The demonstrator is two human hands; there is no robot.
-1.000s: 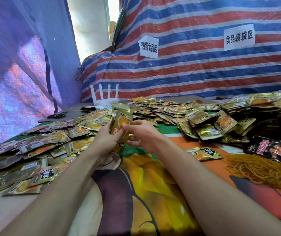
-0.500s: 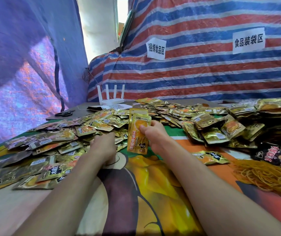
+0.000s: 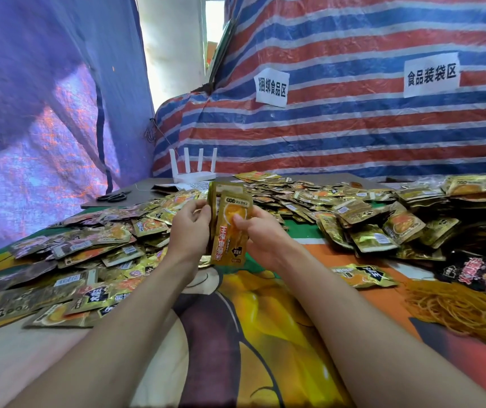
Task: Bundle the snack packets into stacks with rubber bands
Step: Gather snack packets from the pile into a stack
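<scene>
**Snack packets (image 3: pixel 230 228) gathered upright, no band on yet**

Nearest you lies the printed table cover (image 3: pixel 265 348), smooth and brightly coloured. Above it your left hand (image 3: pixel 190 231) and right hand (image 3: pixel 265 237) clamp a thin stack from either side, fingers curled round its edges and the right thumb pressed on the front face. Judging by the glossy foil, the pouches are light, flat, limp and slippery. Grip the long edges near mid-height so they cannot fan out. To your right lie the rubber bands (image 3: pixel 459 310), a tangled yellow heap. Beyond, loose packets (image 3: pixel 88 260) cover the table, then a white router (image 3: pixel 194 172), scissors (image 3: pixel 112 197) and striped tarpaulin (image 3: pixel 353 136).
</scene>
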